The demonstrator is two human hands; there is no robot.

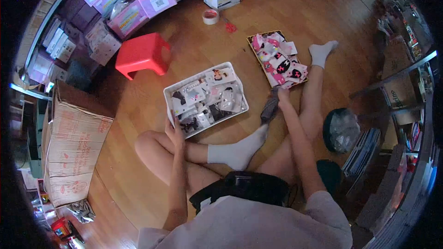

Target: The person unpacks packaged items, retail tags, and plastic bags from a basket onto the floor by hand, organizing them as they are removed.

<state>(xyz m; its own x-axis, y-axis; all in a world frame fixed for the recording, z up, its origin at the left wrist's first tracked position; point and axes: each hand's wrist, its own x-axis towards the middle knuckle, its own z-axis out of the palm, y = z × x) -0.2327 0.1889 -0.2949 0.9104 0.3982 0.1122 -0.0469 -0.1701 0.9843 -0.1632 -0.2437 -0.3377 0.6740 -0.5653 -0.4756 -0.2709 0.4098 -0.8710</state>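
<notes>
Since the right hand (282,96) has the grey cloth piece (270,108), that's the spot to look at: it lies just to the left of the fingers, long axis running from the near-left corner of the basket (260,62) back toward the toe of the white sock (240,150) on the person's foot. So basically it's in the gap between that basket corner and the near-right corner of the white bin (216,125), a bit closer to the basket. Its top end is right up by the basket rim, though I can't tell if they touch. Right hand is way nearer to it than the left hand (174,131), which is over on the other side of the bin. Grip-wise, the right looks mostly closed, fingers pinching the upper part of the cloth. The left is at the bin's near-left corner, touching the rim, but can't tell if it's gripping or just resting there. Bin's full of small packets (203,97), basket's loaded with pink cloth items (278,60), and both sit on the wood floor (207,41). Tape roll (211,16) and red scissors (230,27) lie beyond the bin's far edge.
</notes>
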